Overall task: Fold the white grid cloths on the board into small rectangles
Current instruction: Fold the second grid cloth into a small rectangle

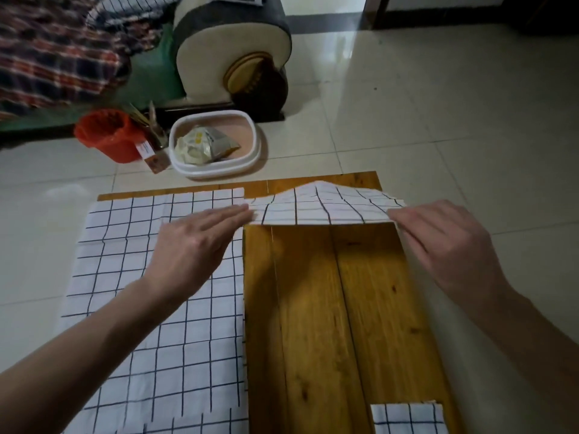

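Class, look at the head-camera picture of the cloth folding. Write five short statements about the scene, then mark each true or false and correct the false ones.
1. A flat grid cloth lies spread on the left of the wooden board. True.
2. The left hand lies flat with straight fingers. True.
3. The right hand rests on bare wood away from any cloth. False: it pinches the right end of the folded strip at the far edge.
4. The red bucket stands on the board. False: it is on the floor beyond it.
5. A small folded cloth lies at the board's near right. True.
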Action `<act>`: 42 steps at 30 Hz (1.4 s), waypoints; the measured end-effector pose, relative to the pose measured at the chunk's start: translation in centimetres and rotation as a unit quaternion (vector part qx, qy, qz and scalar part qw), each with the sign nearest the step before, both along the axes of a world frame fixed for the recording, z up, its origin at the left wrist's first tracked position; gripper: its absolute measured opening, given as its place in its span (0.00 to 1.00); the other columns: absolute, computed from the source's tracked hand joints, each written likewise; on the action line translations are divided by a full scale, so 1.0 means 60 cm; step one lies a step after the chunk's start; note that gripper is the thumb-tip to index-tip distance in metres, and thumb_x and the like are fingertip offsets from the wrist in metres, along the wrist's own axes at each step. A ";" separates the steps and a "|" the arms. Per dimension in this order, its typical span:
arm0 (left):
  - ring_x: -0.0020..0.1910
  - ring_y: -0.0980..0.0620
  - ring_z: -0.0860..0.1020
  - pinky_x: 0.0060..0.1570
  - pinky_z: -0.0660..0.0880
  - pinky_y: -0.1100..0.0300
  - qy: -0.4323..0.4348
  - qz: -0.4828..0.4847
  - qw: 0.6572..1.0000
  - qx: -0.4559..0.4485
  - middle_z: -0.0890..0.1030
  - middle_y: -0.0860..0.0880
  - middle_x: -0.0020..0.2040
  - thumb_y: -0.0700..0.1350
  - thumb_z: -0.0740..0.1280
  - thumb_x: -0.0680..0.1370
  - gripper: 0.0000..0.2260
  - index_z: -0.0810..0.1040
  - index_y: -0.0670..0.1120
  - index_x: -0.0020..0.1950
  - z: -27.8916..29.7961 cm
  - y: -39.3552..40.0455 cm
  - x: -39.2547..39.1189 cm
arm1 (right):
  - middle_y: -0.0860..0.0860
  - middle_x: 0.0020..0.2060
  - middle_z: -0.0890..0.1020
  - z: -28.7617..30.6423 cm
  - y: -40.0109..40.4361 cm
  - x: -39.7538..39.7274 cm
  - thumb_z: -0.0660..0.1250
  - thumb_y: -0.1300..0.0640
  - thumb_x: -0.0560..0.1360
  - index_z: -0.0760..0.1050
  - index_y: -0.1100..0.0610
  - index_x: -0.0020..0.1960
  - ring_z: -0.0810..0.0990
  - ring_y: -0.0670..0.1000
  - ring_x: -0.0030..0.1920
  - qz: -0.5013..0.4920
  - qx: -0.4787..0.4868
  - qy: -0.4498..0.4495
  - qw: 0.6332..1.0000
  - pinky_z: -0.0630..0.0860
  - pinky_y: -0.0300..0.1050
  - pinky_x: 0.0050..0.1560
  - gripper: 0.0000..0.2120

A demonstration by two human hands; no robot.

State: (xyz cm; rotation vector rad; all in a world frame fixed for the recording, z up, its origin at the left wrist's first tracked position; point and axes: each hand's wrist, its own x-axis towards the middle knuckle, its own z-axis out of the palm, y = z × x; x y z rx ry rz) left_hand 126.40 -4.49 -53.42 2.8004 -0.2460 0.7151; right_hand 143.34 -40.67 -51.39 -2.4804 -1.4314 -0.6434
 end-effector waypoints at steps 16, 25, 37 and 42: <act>0.72 0.46 0.76 0.70 0.68 0.44 0.276 0.005 0.959 0.056 0.76 0.43 0.74 0.39 0.85 0.63 0.41 0.76 0.43 0.75 -0.231 -0.109 -0.172 | 0.57 0.55 0.87 -0.248 -0.077 -0.179 0.83 0.73 0.61 0.85 0.62 0.58 0.87 0.58 0.52 -0.092 -0.112 0.183 0.972 0.85 0.53 0.50 0.26; 0.85 0.45 0.50 0.81 0.55 0.47 0.284 0.031 0.958 0.008 0.54 0.42 0.86 0.53 0.50 0.88 0.28 0.50 0.42 0.86 -0.221 -0.212 -0.194 | 0.55 0.79 0.68 -0.235 0.002 -0.288 0.52 0.50 0.88 0.66 0.59 0.79 0.65 0.55 0.80 -0.129 -0.096 0.237 0.958 0.60 0.56 0.78 0.24; 0.85 0.45 0.49 0.81 0.57 0.44 0.325 0.058 0.944 0.025 0.51 0.41 0.86 0.56 0.49 0.87 0.31 0.53 0.39 0.85 -0.246 -0.272 -0.206 | 0.48 0.85 0.46 -0.271 0.057 -0.329 0.41 0.34 0.85 0.45 0.53 0.85 0.42 0.46 0.84 -0.061 -0.223 0.330 0.915 0.48 0.54 0.81 0.35; 0.85 0.45 0.49 0.80 0.60 0.43 0.338 0.088 0.937 0.006 0.53 0.44 0.86 0.56 0.53 0.86 0.31 0.54 0.42 0.85 -0.242 -0.261 -0.205 | 0.46 0.85 0.46 -0.267 0.051 -0.319 0.41 0.33 0.85 0.44 0.50 0.85 0.42 0.45 0.84 -0.059 -0.230 0.332 0.913 0.48 0.56 0.82 0.34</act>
